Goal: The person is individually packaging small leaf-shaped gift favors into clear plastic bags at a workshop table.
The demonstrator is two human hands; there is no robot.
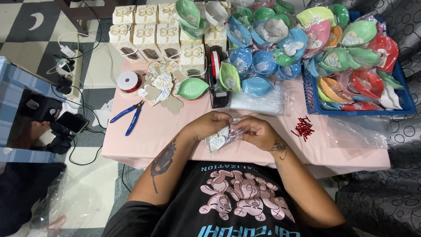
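My left hand (210, 124) and my right hand (256, 131) meet over the near edge of the pink table (175, 131). Together they pinch a clear plastic bag with a pale leaf-shaped dish (218, 141) inside it, a tag showing on the dish. A loose green leaf-shaped dish (192, 88) lies beyond my left hand. Small red twist ties (303, 127) lie in a pile to the right of my right hand. A stack of clear bags (258, 101) rests just behind my hands.
A blue basket (405, 98) at the right holds several wrapped coloured dishes. More wrapped dishes (263, 44) pile at the back, beside white gift boxes (144, 30). Blue pliers (130, 116), a ribbon spool (128, 81), a tape dispenser (215, 79) and paper tags (160, 85) lie left. Chargers and cables sit on the floor.
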